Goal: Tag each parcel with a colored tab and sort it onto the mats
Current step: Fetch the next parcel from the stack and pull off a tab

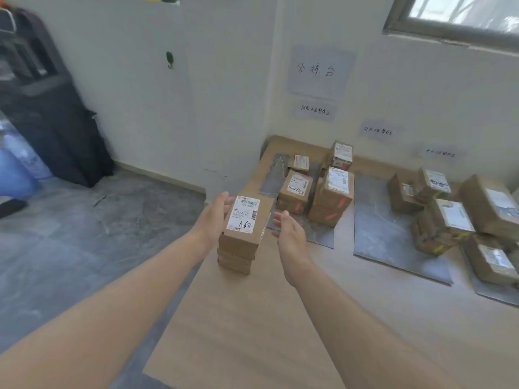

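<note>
A stack of flat brown cardboard parcels [238, 248] stands on the wooden table [252, 332] near its left edge. The top parcel [247, 220] carries a white shipping label marked "A68". My left hand [214, 217] lies against the left side of the top parcel, fingers straight along its edge. My right hand [289, 234] hovers just right of the stack with relaxed fingers, a small gap between it and the box. Three grey mats lie farther back: left mat [273, 178], middle mat [384, 234], right mat [494, 293]. Each mat holds several labelled parcels.
Red tabs show on parcels on the left mat [297, 204], yellow ones on parcels at the middle mat [438, 249]. Paper signs [320, 70] hang on the white wall behind. Off the table's left edge is grey floor, with a black bag [56, 116] against the wall.
</note>
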### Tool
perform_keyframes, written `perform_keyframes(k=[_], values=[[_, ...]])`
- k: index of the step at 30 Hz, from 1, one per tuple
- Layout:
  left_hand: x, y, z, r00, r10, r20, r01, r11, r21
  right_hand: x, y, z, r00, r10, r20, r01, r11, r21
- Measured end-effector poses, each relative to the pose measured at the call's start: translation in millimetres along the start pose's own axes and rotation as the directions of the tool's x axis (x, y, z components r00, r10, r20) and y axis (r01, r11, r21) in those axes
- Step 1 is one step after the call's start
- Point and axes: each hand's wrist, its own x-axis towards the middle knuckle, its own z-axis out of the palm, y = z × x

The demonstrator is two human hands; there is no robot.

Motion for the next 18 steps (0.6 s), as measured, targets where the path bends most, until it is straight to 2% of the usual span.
perform_keyframes(k=[8,12,18], values=[[69.8,-45.2,-7.5,0.996,-0.068,-0.05,0.07,0.997,0.042,65.1,40.7,17.2,0.992,0.103,0.068,-0.099,0.994,-0.053],[96.8,-62.3,-16.2,0.992,-0.126,-0.025,0.127,0.991,0.044,86.9,59.6,36.9,0.99,0.134,0.038,-0.13,0.987,-0.093],[118.5,-72.9,-19.9,0.977,-0.205,0.056,0.203,0.978,0.044,93.2,67.3,62.5,0.984,0.172,-0.042,-0.175,0.983,-0.053]])
